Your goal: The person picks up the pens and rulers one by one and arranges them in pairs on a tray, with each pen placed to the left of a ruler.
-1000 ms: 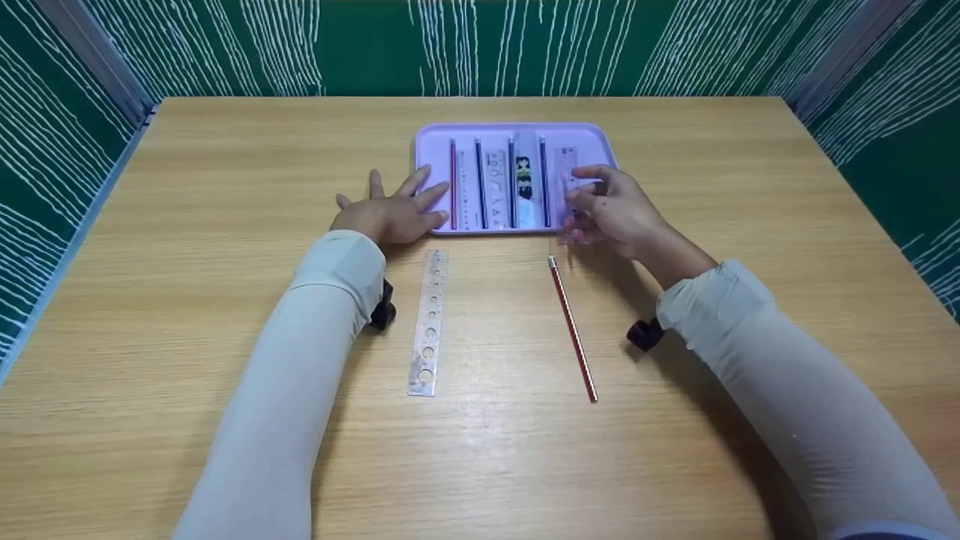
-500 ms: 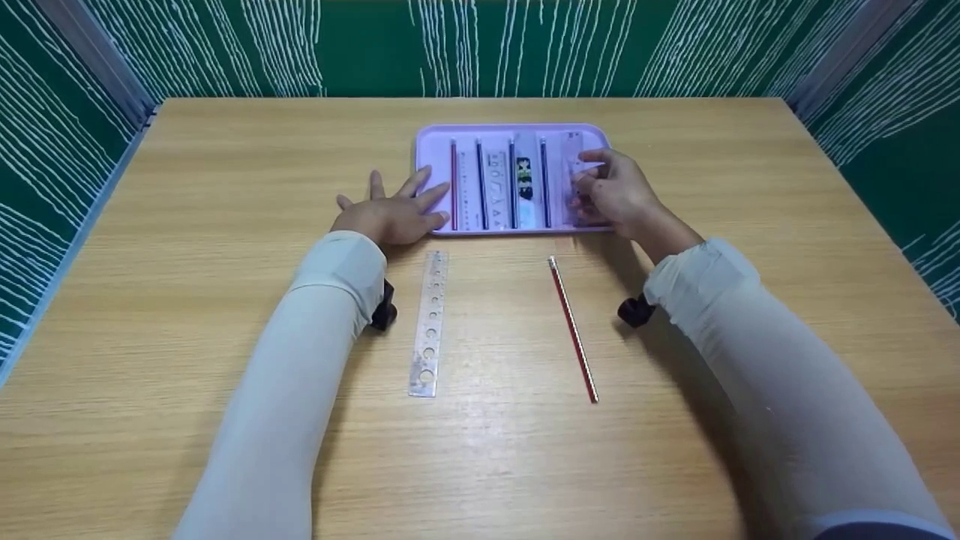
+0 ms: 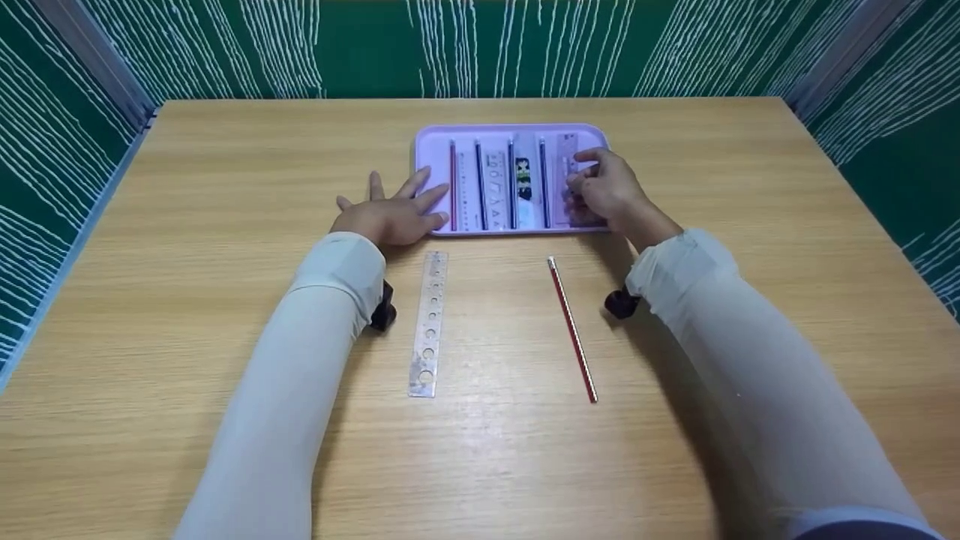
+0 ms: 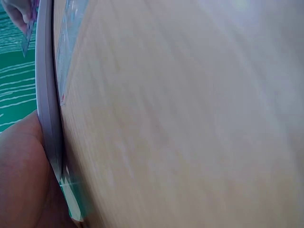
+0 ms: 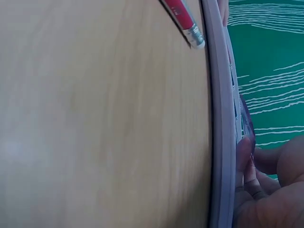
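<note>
In the head view, a lilac tray (image 3: 495,232) holds pencils and clear rulers side by side. My right hand (image 3: 613,193) is at its right end and pinches a translucent pinkish ruler (image 3: 566,154) by its edge, close over the tray floor. The right wrist view shows the same ruler (image 5: 247,124) between thumb and fingers, just past the tray wall (image 5: 219,118). With fingers spread, my left hand (image 3: 390,216) rests on the tray's left rim. Beside the held ruler lies a dark pencil (image 3: 544,187); a red pencil (image 3: 453,187) is nearest the left hand.
On the wooden table (image 3: 495,465), in front of the tray, lie a clear ruler with round holes (image 3: 429,322) and a red striped pencil (image 3: 574,330). Green walls with white streaks (image 3: 367,45) stand behind the table and along its sides.
The right hand has brought the pinkish ruler from over the tray's front edge farther in, then slightly left, beside the rightmost pencil. The left hand has stayed in place.
</note>
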Available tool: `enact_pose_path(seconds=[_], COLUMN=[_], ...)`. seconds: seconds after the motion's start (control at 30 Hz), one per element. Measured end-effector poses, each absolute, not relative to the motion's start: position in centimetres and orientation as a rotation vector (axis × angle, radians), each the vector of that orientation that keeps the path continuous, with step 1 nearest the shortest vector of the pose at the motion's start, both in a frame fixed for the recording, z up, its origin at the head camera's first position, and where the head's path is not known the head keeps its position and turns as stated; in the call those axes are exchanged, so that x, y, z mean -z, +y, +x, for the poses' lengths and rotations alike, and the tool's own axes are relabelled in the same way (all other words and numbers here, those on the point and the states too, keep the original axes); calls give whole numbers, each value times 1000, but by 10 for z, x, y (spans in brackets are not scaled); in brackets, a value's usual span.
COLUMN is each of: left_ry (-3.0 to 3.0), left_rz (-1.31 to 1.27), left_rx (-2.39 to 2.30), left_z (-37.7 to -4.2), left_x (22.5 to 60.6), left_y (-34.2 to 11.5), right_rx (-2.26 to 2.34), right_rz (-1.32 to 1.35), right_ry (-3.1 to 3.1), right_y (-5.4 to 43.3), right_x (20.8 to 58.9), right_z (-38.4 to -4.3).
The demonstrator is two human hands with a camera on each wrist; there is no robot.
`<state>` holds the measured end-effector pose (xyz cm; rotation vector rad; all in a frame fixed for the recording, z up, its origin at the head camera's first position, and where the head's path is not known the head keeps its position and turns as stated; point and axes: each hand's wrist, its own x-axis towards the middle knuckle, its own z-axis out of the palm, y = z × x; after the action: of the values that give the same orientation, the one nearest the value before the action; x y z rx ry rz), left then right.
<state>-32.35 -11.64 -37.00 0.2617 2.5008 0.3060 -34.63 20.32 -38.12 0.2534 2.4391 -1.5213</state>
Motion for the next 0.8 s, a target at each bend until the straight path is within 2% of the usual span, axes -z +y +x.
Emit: enact_pose_path(seconds=[0.8], left_ry=[2520], left_rz=[274], left_rx=[-283], left_z=[-323], left_x=[373], left_y=[-118], right_rx=[1222], right_rz=[231], right_ry=[2609], right_y=[192], right_x=[379], right_z=[-345])
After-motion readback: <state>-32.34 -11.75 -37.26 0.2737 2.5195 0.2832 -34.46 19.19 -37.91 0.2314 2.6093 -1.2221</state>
